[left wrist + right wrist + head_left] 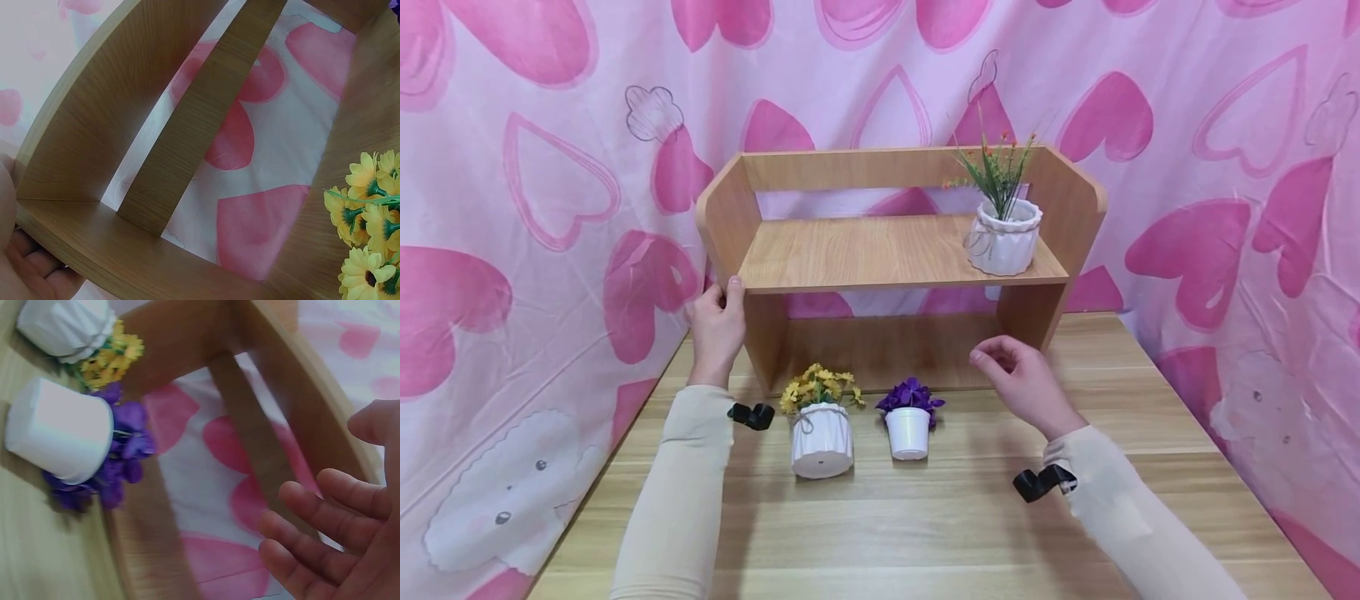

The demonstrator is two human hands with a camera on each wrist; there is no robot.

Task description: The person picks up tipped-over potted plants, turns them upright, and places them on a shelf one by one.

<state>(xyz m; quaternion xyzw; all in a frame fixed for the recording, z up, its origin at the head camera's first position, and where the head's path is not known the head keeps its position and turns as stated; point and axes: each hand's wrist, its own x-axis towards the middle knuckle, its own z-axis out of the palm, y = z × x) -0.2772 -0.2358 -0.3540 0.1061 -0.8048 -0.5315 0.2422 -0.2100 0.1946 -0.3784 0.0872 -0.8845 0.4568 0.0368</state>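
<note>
A two-tier wooden shelf (880,250) stands on the table. My left hand (717,327) grips its left side panel, thumb at the front edge; in the left wrist view the curled fingers (44,269) show on the panel's outer side. My right hand (1026,385) hovers in front of the shelf's lower right part, holding nothing, its fingers (331,531) loosely bent and spread. Between the hands, a white pot with yellow flowers (822,437) and a smaller white pot with purple flowers (909,429) lie tipped toward the shelf.
A ribbed white pot (1003,237) with a grassy, orange-flecked plant stands on the upper board's right end. The wooden table (880,533) extends toward me. Pink heart-patterned curtains (565,183) hang behind and along both sides.
</note>
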